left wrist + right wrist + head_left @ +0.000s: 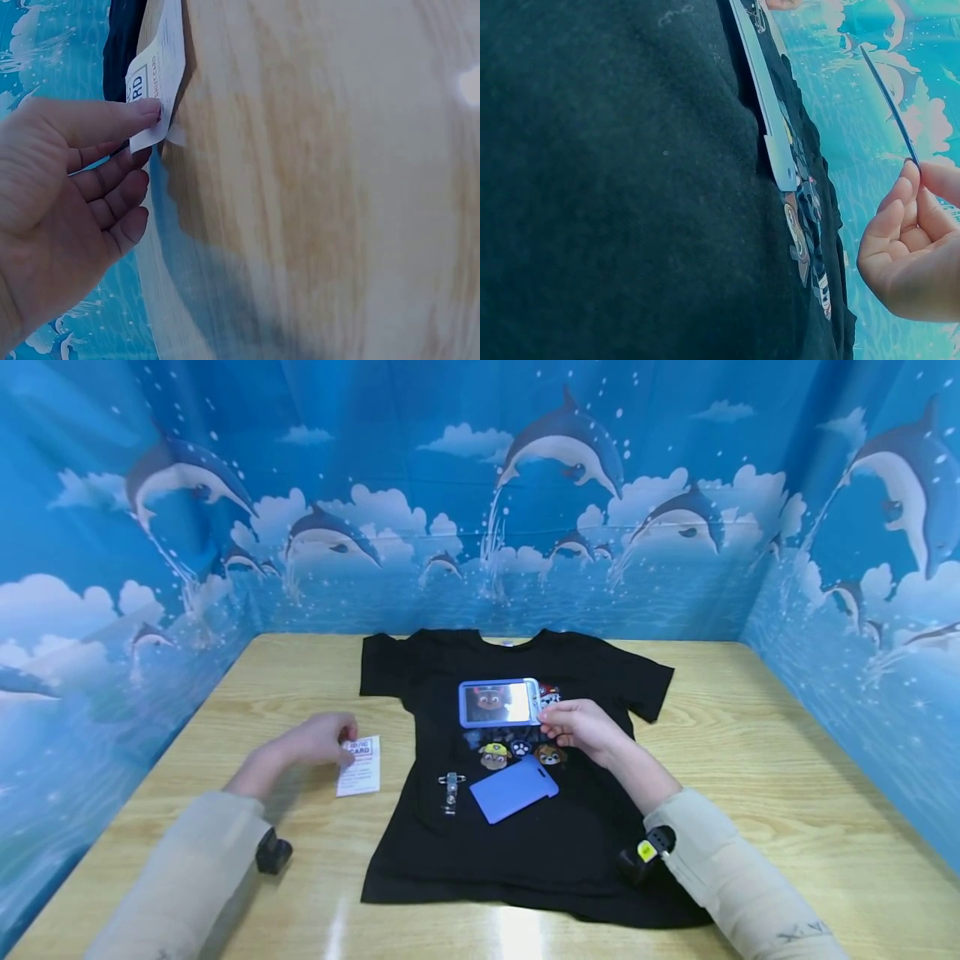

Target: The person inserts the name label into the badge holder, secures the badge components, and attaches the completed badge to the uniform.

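Head view, left hand: On my head feed, the left hand (324, 739) pinches the left edge of a white printed card (363, 774), left of the black T-shirt (442, 860), over the wooden table (705, 693).
Head view, right hand: I see the right hand (583, 724) pinching the right end of a blue-rimmed holder (498, 724); a printed cartoon face shows through its clear window.
Head view, shirt: Nearer me than the holder, a blue panel (513, 789) lies askew on the cloth, below the cartoon prints (521, 749). A metal clip (451, 793) lies just left of it.
Head view, backdrop: A blue dolphin curtain (420, 485) surrounds the table's far side and both flanks.
Left wrist view, card: My feed has the thumb over the card and fingertips behind it, a narrow grip; the card stands tilted, its other end cut off by the frame.
Right wrist view, holder: Edge-on to me, a thin dark line raised clear of the shirt, nipped between thumb and fingers.
Right wrist view, panel: It shows edge-on too, lying on the shirt, apart from the hand.
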The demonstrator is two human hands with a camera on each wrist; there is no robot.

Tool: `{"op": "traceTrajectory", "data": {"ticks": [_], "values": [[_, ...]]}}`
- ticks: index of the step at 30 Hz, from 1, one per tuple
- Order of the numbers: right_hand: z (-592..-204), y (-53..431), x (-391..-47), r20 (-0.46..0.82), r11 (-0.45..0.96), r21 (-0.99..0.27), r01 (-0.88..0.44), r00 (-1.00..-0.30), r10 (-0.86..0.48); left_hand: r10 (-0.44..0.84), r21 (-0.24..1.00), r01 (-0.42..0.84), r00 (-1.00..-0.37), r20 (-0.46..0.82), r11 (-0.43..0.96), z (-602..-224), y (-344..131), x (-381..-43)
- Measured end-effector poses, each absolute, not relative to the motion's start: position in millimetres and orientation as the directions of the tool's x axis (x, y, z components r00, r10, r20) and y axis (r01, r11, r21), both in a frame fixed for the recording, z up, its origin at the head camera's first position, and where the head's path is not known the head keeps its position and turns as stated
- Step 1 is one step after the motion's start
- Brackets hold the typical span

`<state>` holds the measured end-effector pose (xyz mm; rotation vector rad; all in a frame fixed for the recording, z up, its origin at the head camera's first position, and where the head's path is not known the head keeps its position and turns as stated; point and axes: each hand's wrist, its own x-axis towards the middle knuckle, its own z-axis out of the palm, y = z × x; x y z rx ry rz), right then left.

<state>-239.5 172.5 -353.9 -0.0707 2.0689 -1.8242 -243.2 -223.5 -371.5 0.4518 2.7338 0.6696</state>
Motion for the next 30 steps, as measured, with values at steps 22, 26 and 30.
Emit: {"op": "traceTrajectory", "data": {"ticks": [22,26,30], "values": [[-355,170,-239,-0.246,0.171,-0.964,0.205,-0.928,-0.278,0.393,0.482,0.290,-0.911,-0.126,0.827,-367,-226,-241],[-356,170,-240,-0.250,0.169,-0.963,0.209,-0.927,-0.280,0.391,0.509,0.279,-0.912,-0.126,0.815,-364,-228,-241],[-358,171,-240,-0.240,0.166,-0.966,0.199,-0.929,-0.282,0.381,0.520,0.270,-0.917,-0.119,0.811,-360,-231,-242]]}}
